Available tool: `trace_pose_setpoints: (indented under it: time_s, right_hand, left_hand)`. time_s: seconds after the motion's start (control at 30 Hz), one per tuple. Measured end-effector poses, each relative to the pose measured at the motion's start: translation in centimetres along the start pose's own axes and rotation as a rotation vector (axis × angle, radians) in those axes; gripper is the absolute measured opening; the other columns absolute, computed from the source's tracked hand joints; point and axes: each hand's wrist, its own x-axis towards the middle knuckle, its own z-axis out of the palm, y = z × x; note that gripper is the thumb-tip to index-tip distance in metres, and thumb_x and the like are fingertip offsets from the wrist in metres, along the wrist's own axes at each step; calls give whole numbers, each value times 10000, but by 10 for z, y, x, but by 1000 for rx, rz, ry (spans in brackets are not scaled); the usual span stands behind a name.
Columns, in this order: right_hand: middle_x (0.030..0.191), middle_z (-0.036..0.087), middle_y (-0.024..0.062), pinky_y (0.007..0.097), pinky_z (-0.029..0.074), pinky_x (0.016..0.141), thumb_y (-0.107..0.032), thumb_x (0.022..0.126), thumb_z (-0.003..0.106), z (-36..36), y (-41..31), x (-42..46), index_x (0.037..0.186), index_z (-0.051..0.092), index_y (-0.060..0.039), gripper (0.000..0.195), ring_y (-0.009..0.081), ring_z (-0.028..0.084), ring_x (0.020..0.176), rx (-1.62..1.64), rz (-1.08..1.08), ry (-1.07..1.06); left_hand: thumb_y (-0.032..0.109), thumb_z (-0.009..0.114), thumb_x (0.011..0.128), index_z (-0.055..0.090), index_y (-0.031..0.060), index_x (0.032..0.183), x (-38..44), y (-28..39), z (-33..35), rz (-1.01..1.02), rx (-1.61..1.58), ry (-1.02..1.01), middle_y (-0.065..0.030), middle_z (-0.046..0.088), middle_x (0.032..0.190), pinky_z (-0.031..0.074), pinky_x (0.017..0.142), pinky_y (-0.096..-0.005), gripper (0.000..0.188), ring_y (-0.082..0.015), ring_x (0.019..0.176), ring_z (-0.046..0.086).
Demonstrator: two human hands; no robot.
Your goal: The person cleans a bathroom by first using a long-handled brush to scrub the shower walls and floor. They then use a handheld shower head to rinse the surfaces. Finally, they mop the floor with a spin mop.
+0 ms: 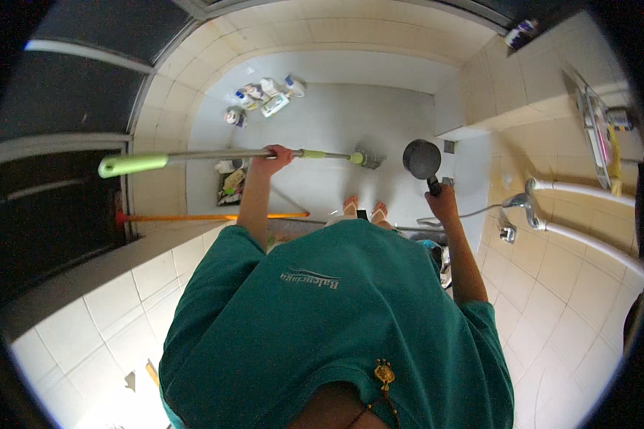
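Note:
My left hand [277, 158] grips a long-handled mop [209, 154] by its metal pole. Its light green grip end points left, and the grey head [373, 156] is low over the light floor, right of my hand; whether it touches is unclear. In my right hand [443, 200] is the short handle of a dark round shower head or dipper-like vessel [422, 159], held out in front of me; which of these it is, I cannot tell. My feet in flip-flops [351, 206] stand between the two hands.
Several bottles [272, 92] stand at the far left corner. An orange pole [182, 217] and a dark bin [232, 185] of mixed items are at left. A shower mixer [521, 202] with hose and white pipes [585, 192] is on the right tiled wall.

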Motion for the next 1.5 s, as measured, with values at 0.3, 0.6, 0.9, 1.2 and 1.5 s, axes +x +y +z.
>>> trace_pose_setpoints:
  time_s: [0.3,0.6,0.9,1.2,1.5]
  right_hand:
    - [727,617,245,447,487,636,-154,701,649,5,-63,39,767,590,71,241,392,616,700,-68,-168,-122]
    - [755,608,257,447,477,626,-137,694,648,-15,-78,39,762,588,56,213,403,600,717,-10,-213,-171]
    - [776,607,250,450,476,678,-124,691,637,-55,32,0,827,612,35,210,415,585,770,-11,25,-63]
    - [804,528,180,435,452,686,-127,688,665,-107,243,-118,813,577,-3,197,381,560,813,51,189,272]
    - [848,498,125,430,469,696,-78,662,650,-117,319,-111,878,572,-73,230,339,558,822,-416,-51,94]
  left_hand:
    - [68,509,813,320,-32,965,-157,-13,7,359,306,-254,-124,389,843,497,514,-281,262,-196,601,489]
    - [65,466,797,408,49,638,-48,82,-35,727,372,-288,-68,412,564,455,526,-323,170,-205,512,446]
    - [54,427,848,364,75,630,40,-25,-82,710,420,-49,-33,383,566,396,436,-288,228,-186,474,418]
    - [80,305,940,244,88,705,42,-167,-131,843,712,5,-9,288,592,383,469,-276,242,-173,486,347]
    - [76,397,865,324,78,678,69,-85,-140,525,581,174,-42,354,580,423,517,-292,200,-172,517,409]
